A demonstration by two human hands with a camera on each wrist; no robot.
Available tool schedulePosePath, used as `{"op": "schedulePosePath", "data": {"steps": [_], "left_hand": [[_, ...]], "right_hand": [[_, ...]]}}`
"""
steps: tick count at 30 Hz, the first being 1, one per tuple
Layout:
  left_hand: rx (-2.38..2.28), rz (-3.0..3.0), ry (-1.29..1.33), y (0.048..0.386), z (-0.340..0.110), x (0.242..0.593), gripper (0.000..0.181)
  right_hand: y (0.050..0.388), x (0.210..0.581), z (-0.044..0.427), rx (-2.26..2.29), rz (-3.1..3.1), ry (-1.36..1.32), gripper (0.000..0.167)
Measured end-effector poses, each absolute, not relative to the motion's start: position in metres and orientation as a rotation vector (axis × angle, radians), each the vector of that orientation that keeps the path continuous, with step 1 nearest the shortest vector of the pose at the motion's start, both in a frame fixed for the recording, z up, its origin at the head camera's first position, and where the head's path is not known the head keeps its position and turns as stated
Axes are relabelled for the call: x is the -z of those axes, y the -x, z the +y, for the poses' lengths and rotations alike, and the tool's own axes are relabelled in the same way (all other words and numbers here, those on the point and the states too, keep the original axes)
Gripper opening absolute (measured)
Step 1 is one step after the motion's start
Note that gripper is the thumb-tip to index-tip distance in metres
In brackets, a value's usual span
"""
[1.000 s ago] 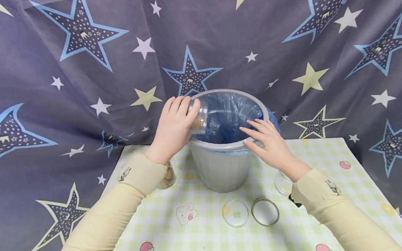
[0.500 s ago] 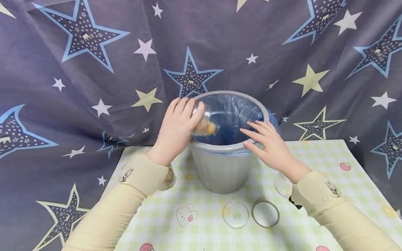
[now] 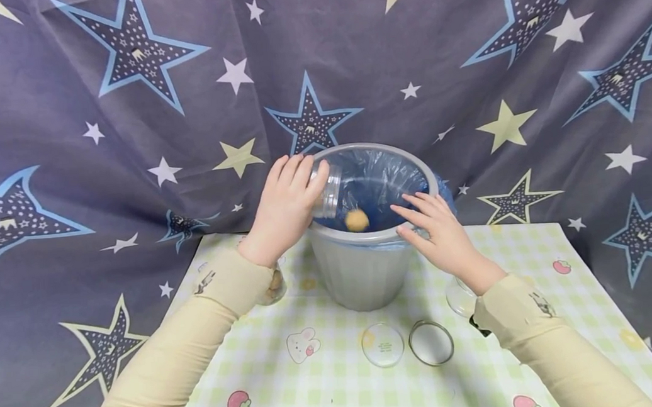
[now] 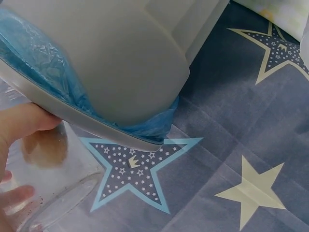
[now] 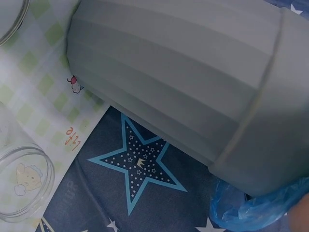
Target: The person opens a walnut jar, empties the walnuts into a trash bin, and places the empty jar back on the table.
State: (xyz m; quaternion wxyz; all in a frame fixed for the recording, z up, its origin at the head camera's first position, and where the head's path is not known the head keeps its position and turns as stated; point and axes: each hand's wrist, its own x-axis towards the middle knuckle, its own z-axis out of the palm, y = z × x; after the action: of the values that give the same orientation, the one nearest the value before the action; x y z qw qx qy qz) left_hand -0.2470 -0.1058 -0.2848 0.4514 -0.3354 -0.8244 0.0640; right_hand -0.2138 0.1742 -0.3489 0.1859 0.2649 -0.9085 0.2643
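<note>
In the head view, my left hand [image 3: 285, 207] grips a clear jar [image 3: 332, 193], tilted on its side at the left rim of a grey bin [image 3: 359, 277]. Just beyond the jar's mouth, a round golden-brown piece, perhaps a cookie [image 3: 357, 220], is over the inside of the bin. Another brown piece [image 4: 46, 149] shows through the jar's clear wall in the left wrist view. A blue bag [image 3: 381, 181] lines the bin and folds over its edge. My right hand [image 3: 439, 236] rests on the bin's right rim, fingers spread loosely over it and holding nothing loose.
On the checked tablecloth [image 3: 328, 392] lie a clear disc-shaped lid [image 3: 382, 345] and a metal-rimmed lid [image 3: 431, 342]. A jar with brown contents [image 3: 276, 288] stands partly behind my left sleeve. Clear glassware [image 3: 459, 298] is near my right wrist. A star-patterned curtain [image 3: 372, 49] hangs behind.
The golden-brown piece has slid from the jar's mouth and dropped right and down into the bin's opening. My left hand keeps the jar tilted; my right hand has stayed on the rim.
</note>
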Motion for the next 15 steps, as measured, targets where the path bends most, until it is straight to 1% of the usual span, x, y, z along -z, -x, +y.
{"op": "schedulePosePath", "data": {"steps": [6,12,15], "left_hand": [[-0.164,-2.027,0.842,0.2479,-0.1046,0.2839,0.051],[-0.213,-1.992,0.871,0.2469,-0.1022,0.2832,0.039],[-0.275,-1.979,0.893,0.2442,-0.0998,0.2820,0.035]], "right_hand": [[0.2150,0.3495,0.1747,-0.740,-2.562,-0.743,0.043],[0.2144,0.3503,0.1746,-0.744,-2.561,-0.743,0.043],[0.2142,0.3505,0.1744,-0.741,-2.559,-0.744,0.043]]}}
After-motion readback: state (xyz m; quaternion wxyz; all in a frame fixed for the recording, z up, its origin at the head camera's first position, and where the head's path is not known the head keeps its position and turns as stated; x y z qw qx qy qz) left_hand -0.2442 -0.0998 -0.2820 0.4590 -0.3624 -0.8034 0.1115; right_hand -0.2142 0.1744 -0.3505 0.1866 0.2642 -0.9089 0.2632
